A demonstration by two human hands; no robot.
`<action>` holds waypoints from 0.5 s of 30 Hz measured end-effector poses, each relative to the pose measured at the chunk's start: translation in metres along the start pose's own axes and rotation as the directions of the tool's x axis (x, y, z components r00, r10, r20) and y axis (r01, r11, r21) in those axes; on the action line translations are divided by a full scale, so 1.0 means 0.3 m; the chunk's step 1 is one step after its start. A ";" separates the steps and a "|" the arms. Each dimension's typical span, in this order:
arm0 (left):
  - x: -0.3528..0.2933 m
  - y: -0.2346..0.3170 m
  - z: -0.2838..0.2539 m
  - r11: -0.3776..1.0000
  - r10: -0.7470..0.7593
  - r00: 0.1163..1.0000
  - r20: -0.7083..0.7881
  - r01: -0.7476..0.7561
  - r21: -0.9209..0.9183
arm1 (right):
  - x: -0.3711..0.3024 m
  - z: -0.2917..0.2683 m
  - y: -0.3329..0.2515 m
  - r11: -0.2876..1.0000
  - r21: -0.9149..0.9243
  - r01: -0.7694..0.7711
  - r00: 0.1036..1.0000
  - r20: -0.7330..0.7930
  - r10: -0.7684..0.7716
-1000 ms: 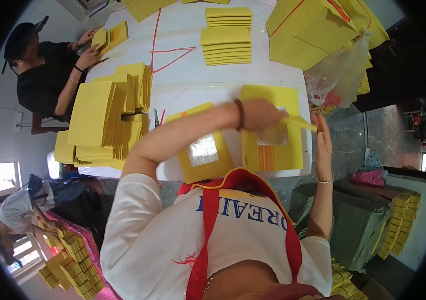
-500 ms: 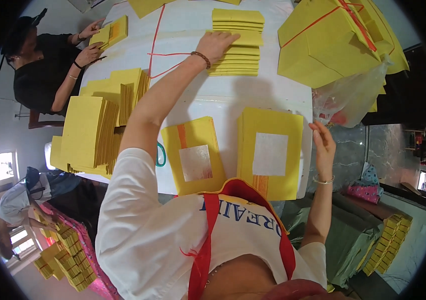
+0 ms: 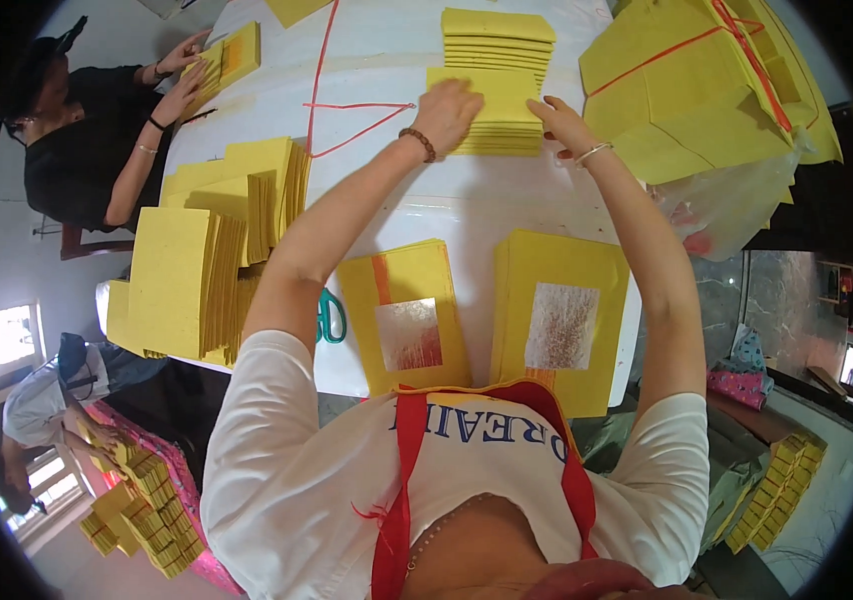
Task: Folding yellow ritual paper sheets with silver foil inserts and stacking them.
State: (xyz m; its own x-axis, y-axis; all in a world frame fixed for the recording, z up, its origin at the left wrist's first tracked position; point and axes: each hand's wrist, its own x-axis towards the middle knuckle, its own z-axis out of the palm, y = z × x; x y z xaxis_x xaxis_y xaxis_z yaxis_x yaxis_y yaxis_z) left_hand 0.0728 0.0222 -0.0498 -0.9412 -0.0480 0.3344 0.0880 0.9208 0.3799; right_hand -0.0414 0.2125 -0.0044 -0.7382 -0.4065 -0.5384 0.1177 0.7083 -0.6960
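A row of overlapping yellow paper packets [image 3: 497, 32] lies on the far middle of the white table. In the nearer part of the row, one packet [image 3: 497, 84] sticks out to the left of the others. My left hand [image 3: 450, 118] has its fingers bent over the left end of that packet, slightly blurred. At the right end, my right hand [image 3: 565, 128] reaches in with fingers apart, its fingertips by the packets' edge. Nearer to me lie two yellow stacks, a left one [image 3: 359, 290] and a right one [image 3: 607, 300], each topped with a shiny pale rectangle.
Tall yellow stacks [image 3: 169, 275] stand at the table's left edge, near green scissor handles [image 3: 338, 318]. Red string [image 3: 317, 80] lies on the white table [image 3: 377, 215]. A large tied yellow bundle [image 3: 667, 90] fills the far right. A co-worker [image 3: 77, 150] handles yellow packets at far left.
My right hand has come up from the table's right edge to the right end of the packets. My left hand has moved slightly nearer, and one packet now sticks out leftward.
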 end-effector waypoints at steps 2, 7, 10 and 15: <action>-0.014 -0.008 0.012 0.984 -0.141 0.976 -0.163 0.121 -0.128 | 0.043 0.013 0.019 1.000 0.008 -0.013 0.999 0.050 0.012; -0.079 -0.066 0.058 0.187 -0.754 0.536 0.379 0.730 -0.658 | 0.071 0.048 0.051 0.994 0.105 -0.031 0.994 0.108 0.020; -0.060 -0.113 0.075 0.146 -0.762 0.540 0.358 0.682 -0.717 | 0.102 0.071 0.072 0.962 0.273 0.017 0.987 0.147 -0.059; -0.011 -0.030 0.000 -0.214 -0.569 0.546 0.615 0.623 -0.752 | 0.101 0.040 0.119 0.940 0.341 0.017 0.986 0.151 -0.073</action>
State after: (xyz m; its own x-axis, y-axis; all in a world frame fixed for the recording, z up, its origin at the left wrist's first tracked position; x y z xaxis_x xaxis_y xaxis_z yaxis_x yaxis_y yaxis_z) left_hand 0.0750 0.0140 -0.0544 -0.7645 -0.3126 -0.5638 -0.3600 -0.5185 0.7756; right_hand -0.0516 0.2186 -0.0512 -0.6358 -0.5397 -0.5518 0.3243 0.4620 -0.8255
